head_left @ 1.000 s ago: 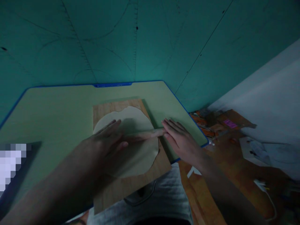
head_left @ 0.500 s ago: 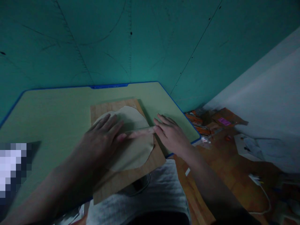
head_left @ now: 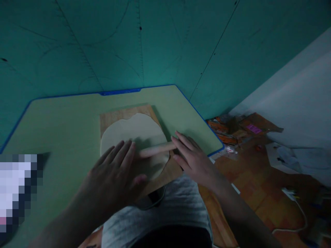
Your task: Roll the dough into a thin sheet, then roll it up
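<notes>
A wide, flat sheet of dough [head_left: 129, 129] lies on a wooden board [head_left: 111, 119]. Across the dough rests a wooden rolling pin [head_left: 157, 149], tilted slightly up to the right. My left hand [head_left: 116, 168] lies flat over the pin's left part, fingers stretched forward and thumb out to the side; it hides that end. At the pin's right end is my right hand [head_left: 191, 156], its fingers extended and touching the pin, palm down.
The board stands on a pale table [head_left: 64, 127] with a blue rim, against a green wall. A pixelated device [head_left: 18, 186] is at the left. Cardboard [head_left: 261, 124], a white box and a power strip [head_left: 288, 193] lie on the floor at right.
Both hands have drawn back toward my body, the left one more, and the rolling pin has come slightly nearer. More of the dough's far left part shows. The view has shifted a little.
</notes>
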